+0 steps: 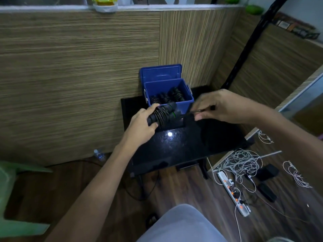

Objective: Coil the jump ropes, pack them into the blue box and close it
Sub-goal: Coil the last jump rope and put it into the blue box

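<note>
A blue box stands open at the back of a small black table, its lid leaning against the wooden wall. Inside lie several coiled black jump ropes. In front of the box, my left hand grips a black jump rope by its two handles, with the cord wound around them. My right hand pinches the loose end of that cord, stretched taut to the right of the handles.
A wood-grain wall rises right behind the table. A white power strip and tangled white cables lie on the floor to the right. A green plastic chair stands at the left, a water bottle by the wall.
</note>
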